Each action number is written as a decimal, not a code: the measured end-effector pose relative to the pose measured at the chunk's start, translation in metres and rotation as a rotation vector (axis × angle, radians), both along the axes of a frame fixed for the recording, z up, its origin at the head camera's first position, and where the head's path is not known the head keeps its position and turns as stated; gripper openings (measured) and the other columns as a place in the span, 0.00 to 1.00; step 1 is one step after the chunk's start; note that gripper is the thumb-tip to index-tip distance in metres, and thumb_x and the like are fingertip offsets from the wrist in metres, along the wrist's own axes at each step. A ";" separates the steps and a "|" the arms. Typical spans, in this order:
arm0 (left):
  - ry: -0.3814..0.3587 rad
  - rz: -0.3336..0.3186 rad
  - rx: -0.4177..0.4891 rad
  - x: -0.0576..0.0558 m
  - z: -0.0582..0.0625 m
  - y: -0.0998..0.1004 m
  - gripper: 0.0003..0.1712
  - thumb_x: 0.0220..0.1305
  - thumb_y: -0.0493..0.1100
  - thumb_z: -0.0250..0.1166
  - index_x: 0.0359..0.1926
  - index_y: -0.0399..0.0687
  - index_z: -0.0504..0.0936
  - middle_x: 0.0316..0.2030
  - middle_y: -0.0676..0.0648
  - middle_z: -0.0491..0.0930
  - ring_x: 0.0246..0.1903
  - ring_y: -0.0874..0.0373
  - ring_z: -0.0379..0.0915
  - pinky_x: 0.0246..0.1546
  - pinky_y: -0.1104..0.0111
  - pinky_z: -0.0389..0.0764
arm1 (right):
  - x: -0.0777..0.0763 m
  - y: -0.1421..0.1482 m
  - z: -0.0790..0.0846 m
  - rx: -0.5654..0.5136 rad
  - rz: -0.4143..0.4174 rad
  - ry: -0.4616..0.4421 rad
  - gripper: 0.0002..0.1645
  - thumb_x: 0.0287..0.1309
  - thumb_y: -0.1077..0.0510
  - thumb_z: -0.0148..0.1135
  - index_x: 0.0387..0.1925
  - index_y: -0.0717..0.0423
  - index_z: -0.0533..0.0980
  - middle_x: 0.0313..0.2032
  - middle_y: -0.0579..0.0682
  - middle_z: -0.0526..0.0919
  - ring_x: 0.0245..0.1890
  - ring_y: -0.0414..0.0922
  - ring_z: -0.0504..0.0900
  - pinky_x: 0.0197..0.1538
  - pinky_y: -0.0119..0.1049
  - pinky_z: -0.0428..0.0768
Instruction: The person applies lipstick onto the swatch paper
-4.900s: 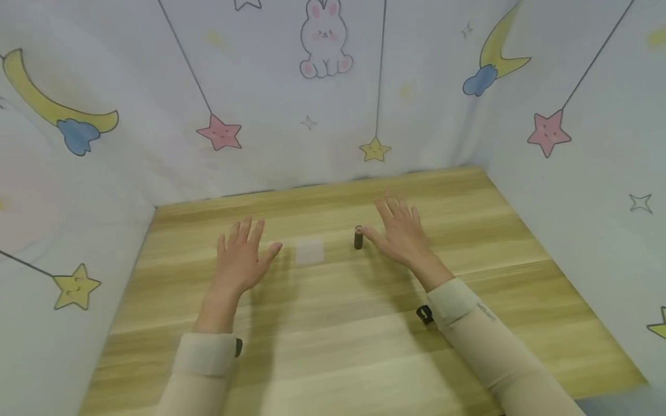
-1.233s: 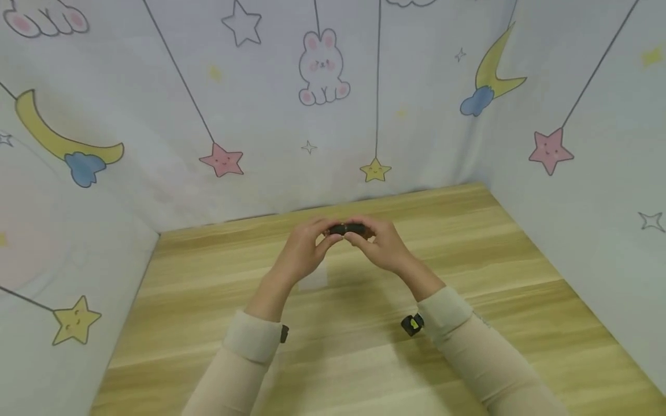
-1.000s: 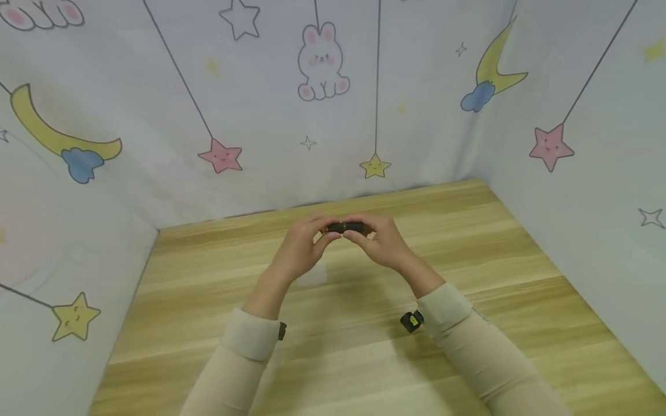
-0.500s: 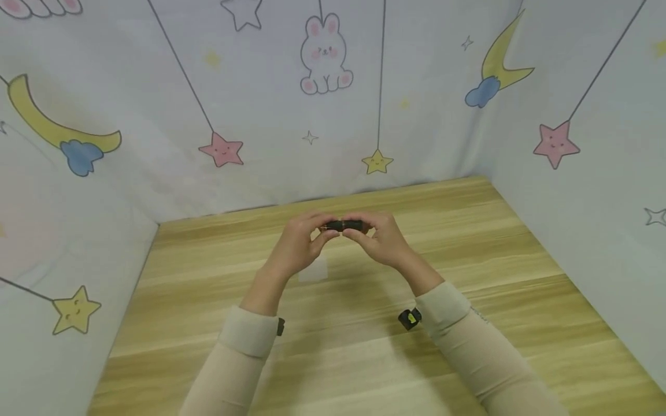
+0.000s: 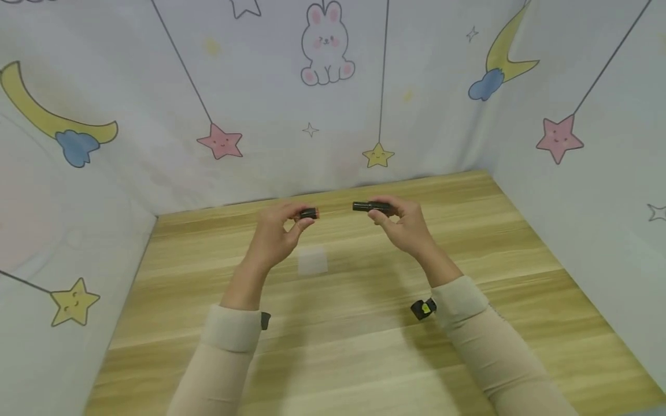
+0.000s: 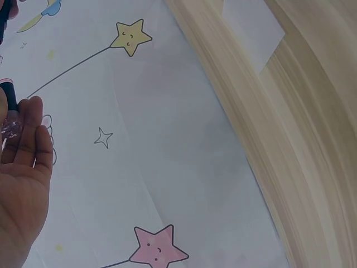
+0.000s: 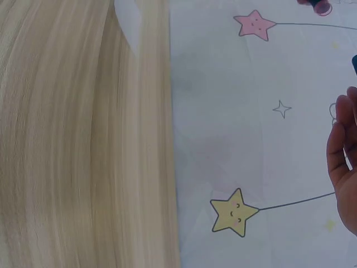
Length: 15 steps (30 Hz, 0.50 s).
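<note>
Above the back of the wooden table, my left hand (image 5: pixel 270 237) pinches a short black lipstick cap (image 5: pixel 309 213) between thumb and fingers. Its reddish rim faces right. A clear, faceted end of the cap (image 6: pixel 8 92) shows under the fingers in the left wrist view. My right hand (image 5: pixel 409 230) grips the longer black lipstick tube (image 5: pixel 362 205), whose slimmer end points left towards the cap. A gap lies between the two pieces. At the right wrist view's edge only part of the right hand (image 7: pixel 347 167) shows, and the fingers cover the tube's far end.
A pale square (image 5: pixel 312 261) lies on the wooden table (image 5: pixel 333 358) below and between the hands. White cloth walls (image 5: pixel 270 86) printed with stars, moons and a rabbit enclose the back and sides. A black wrist device (image 5: pixel 423 308) sits by the right cuff.
Both hands came together on the upright lipstick and lifted it. Since half a second ago they have moved apart, the cap going left and the tube right.
</note>
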<state>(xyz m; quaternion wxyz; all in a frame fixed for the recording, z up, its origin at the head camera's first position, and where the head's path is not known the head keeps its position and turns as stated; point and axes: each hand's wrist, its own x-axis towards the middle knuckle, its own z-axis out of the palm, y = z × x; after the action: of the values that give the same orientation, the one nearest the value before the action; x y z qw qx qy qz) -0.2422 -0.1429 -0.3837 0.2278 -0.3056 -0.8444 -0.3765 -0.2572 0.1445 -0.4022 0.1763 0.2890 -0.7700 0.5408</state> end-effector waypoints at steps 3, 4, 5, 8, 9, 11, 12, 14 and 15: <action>0.011 -0.018 0.000 -0.001 -0.002 0.002 0.13 0.62 0.35 0.72 0.47 0.34 0.86 0.40 0.42 0.87 0.37 0.52 0.82 0.38 0.59 0.83 | 0.001 0.000 0.002 -0.027 0.048 -0.030 0.13 0.62 0.71 0.66 0.49 0.68 0.81 0.37 0.61 0.86 0.29 0.52 0.85 0.38 0.31 0.82; 0.009 -0.019 0.001 -0.001 -0.002 0.003 0.13 0.61 0.36 0.72 0.47 0.34 0.86 0.41 0.42 0.87 0.37 0.52 0.83 0.38 0.59 0.83 | 0.001 -0.001 0.002 -0.033 0.054 -0.036 0.13 0.62 0.71 0.66 0.49 0.68 0.81 0.37 0.61 0.86 0.29 0.53 0.85 0.39 0.30 0.82; 0.005 -0.017 0.002 -0.001 -0.003 0.004 0.13 0.61 0.36 0.72 0.47 0.35 0.86 0.41 0.42 0.87 0.37 0.52 0.83 0.39 0.59 0.83 | 0.001 -0.001 0.002 -0.039 0.056 -0.040 0.14 0.62 0.72 0.66 0.49 0.68 0.80 0.38 0.61 0.86 0.29 0.54 0.85 0.39 0.29 0.81; -0.009 -0.014 0.011 0.001 -0.003 0.006 0.13 0.61 0.34 0.72 0.47 0.35 0.85 0.41 0.43 0.87 0.37 0.52 0.82 0.40 0.58 0.83 | 0.002 -0.002 0.001 -0.055 0.053 -0.033 0.14 0.61 0.73 0.66 0.48 0.69 0.80 0.38 0.61 0.86 0.29 0.54 0.84 0.38 0.28 0.81; -0.010 -0.011 0.008 0.001 -0.002 0.006 0.13 0.61 0.35 0.72 0.47 0.36 0.85 0.41 0.43 0.87 0.37 0.53 0.81 0.40 0.58 0.82 | 0.002 -0.003 0.000 -0.058 0.052 -0.029 0.14 0.61 0.73 0.66 0.48 0.69 0.80 0.38 0.62 0.86 0.29 0.54 0.84 0.38 0.28 0.81; -0.010 -0.003 -0.001 0.002 -0.003 0.007 0.13 0.61 0.35 0.72 0.47 0.36 0.85 0.40 0.43 0.86 0.37 0.53 0.80 0.40 0.59 0.81 | 0.002 -0.004 0.000 -0.062 0.048 -0.023 0.14 0.60 0.73 0.67 0.48 0.69 0.80 0.38 0.61 0.86 0.29 0.51 0.85 0.38 0.28 0.81; -0.010 0.001 -0.008 0.002 -0.003 0.007 0.13 0.61 0.35 0.72 0.47 0.36 0.85 0.40 0.43 0.86 0.36 0.53 0.80 0.40 0.59 0.81 | 0.001 -0.004 -0.001 -0.064 0.048 -0.021 0.13 0.60 0.72 0.67 0.48 0.69 0.80 0.38 0.61 0.86 0.29 0.50 0.84 0.37 0.28 0.81; -0.026 0.014 -0.024 0.003 -0.003 0.006 0.13 0.62 0.36 0.72 0.47 0.37 0.85 0.39 0.44 0.86 0.36 0.53 0.78 0.40 0.59 0.79 | 0.001 -0.005 -0.001 -0.066 0.046 -0.021 0.13 0.61 0.72 0.67 0.48 0.69 0.80 0.38 0.61 0.85 0.29 0.47 0.84 0.37 0.28 0.81; -0.036 0.021 -0.033 0.004 -0.004 0.006 0.12 0.63 0.36 0.72 0.47 0.37 0.84 0.39 0.44 0.85 0.37 0.53 0.78 0.41 0.58 0.78 | 0.001 -0.005 -0.001 -0.068 0.045 -0.023 0.13 0.61 0.72 0.67 0.48 0.69 0.80 0.39 0.61 0.85 0.30 0.46 0.84 0.37 0.28 0.81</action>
<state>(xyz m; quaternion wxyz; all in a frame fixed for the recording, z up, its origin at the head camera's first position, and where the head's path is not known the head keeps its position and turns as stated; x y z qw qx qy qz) -0.2382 -0.1369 -0.3877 0.2114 -0.2935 -0.8576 -0.3655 -0.2559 0.1394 -0.4035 0.1649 0.2942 -0.7465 0.5736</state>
